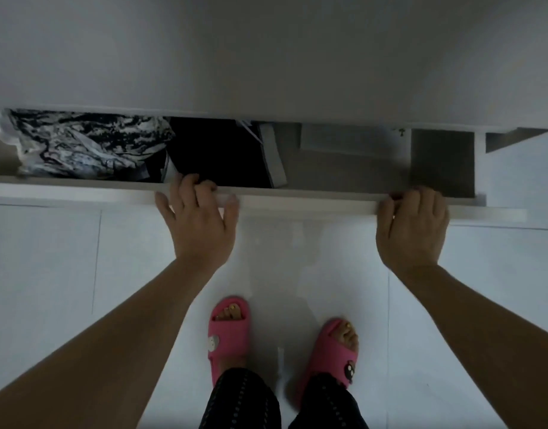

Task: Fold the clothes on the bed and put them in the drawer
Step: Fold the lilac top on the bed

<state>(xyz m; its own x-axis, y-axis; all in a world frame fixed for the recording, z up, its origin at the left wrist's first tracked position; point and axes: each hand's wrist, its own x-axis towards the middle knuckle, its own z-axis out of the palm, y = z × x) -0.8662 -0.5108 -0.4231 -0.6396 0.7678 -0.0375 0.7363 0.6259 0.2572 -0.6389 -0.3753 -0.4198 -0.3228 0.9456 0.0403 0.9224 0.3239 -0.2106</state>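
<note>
A white drawer [297, 204] stands partly pulled out of a white cabinet, seen from above. Inside on the left lies a black-and-white patterned garment [81, 144], beside it a black garment [217, 153] and a grey folded piece [274, 156]. The drawer's right part shows its bare grey floor. My left hand [198, 221] grips the front edge of the drawer near its middle, fingers curled over the rim. My right hand [413, 224] grips the same edge near the right end.
The cabinet front [266, 57] fills the upper view above the drawer. Below is a white tiled floor [50, 258]. My feet in pink slippers [229, 335] stand close to the drawer front.
</note>
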